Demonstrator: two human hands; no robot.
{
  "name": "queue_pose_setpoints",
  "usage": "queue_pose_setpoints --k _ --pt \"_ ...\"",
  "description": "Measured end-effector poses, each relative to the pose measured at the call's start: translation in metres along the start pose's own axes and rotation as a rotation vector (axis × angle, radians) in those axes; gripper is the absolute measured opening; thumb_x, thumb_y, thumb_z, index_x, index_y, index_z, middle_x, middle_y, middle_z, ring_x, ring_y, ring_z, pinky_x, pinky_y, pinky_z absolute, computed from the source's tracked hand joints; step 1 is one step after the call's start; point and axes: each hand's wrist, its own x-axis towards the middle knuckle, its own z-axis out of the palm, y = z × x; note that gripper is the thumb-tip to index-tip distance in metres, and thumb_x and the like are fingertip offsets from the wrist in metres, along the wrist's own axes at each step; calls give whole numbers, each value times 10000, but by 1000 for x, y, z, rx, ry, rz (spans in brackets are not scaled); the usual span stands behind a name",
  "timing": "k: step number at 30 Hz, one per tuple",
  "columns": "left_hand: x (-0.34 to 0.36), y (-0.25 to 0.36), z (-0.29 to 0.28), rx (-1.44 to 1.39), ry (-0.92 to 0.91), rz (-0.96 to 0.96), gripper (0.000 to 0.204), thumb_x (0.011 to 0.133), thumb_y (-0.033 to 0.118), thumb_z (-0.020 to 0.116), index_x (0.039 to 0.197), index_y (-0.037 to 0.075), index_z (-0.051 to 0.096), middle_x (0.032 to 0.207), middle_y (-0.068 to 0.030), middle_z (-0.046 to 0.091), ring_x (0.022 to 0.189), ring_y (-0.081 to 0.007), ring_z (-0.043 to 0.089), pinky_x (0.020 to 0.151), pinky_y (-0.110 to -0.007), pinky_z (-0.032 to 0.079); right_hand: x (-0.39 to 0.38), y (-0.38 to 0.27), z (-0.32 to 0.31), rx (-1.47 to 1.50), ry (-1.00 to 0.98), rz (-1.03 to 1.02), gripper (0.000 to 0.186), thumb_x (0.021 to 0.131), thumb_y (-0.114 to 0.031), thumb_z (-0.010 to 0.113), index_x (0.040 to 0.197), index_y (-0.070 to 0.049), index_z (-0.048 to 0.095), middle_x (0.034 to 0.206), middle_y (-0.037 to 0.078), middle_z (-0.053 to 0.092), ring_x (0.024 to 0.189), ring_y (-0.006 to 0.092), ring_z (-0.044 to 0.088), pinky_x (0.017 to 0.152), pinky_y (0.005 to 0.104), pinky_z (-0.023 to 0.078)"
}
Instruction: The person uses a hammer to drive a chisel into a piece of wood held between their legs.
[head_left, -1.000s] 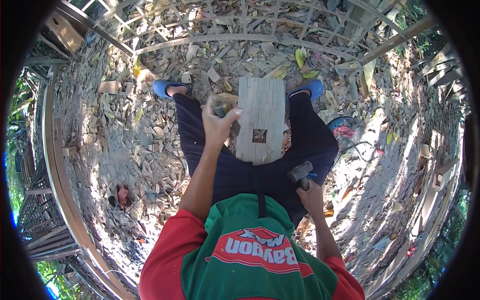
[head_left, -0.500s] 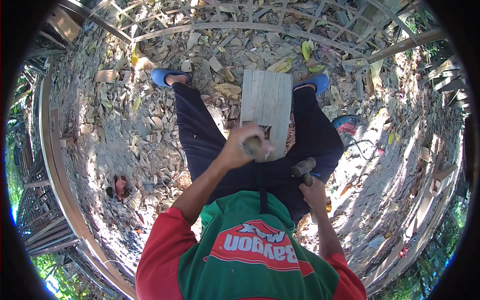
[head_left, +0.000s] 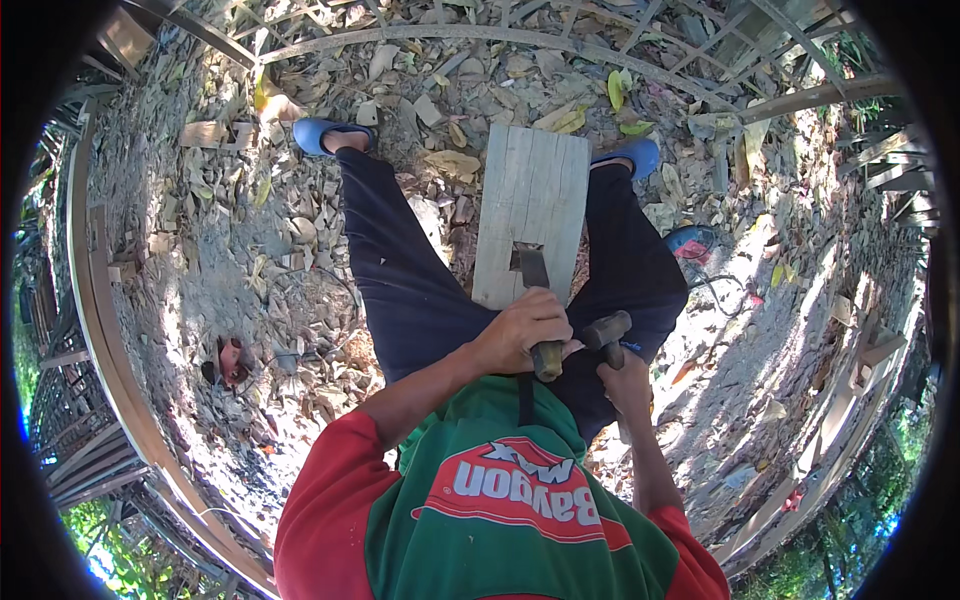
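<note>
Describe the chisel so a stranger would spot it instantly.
Find the pale wooden board between the legs, then the dark square hole toward its near end. With its tip at that hole, the chisel is gripped in the left hand. Unlike the blocky-headed hammer in the right hand, it has a long, flat blade.

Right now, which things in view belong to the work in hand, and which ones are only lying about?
In use:
chisel, in the left hand
hammer, in the right hand
holed wooden board

Lying about:
reddish object at left, kind unclear
wood scrap
yellow-green leaf
</note>
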Motion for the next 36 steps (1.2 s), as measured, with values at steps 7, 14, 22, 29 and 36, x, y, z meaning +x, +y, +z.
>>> queue_pose_setpoints --k 7,14,22,29,36 --pt "6 -10 4 -20 35 15 255 772 150 805 811 74 565 791 -66 531 803 -278 563 758 -403 443 0 -3 0 -7 -4 22 204 760 -167 648 801 23 586 594 165 593 524 298 640 540 419 502" --pt "6 -14 2 -1 18 16 261 759 134 813 808 76 564 804 -64 552 802 -277 575 756 -406 449 3 5 2 4 -5 -4 207 758 -165 649 797 28 584 606 176 602 541 306 654 544 422 508" --pt "6 -14 -1 -7 21 1 291 720 67 836 793 82 555 813 -50 578 799 -264 591 747 -400 458 1 -3 0 2 -8 25 197 759 -161 646 801 22 588 607 165 605 540 286 657 537 415 508" --pt "9 -17 0 -13 21 9 264 749 86 815 789 79 554 793 -46 557 786 -261 573 736 -397 441 -3 -1 -4 89 -50 51 169 770 -140 658 827 8 600 597 101 596 497 199 607 492 348 478" --pt "7 -22 -2 -45 -30 14 218 738 108 790 818 82 590 811 -52 549 849 -257 580 806 -408 435 -48 -21 -32 22 281 -486 143 843 -87 707 861 -17 584 646 37 608 497 143 558 498 297 470"
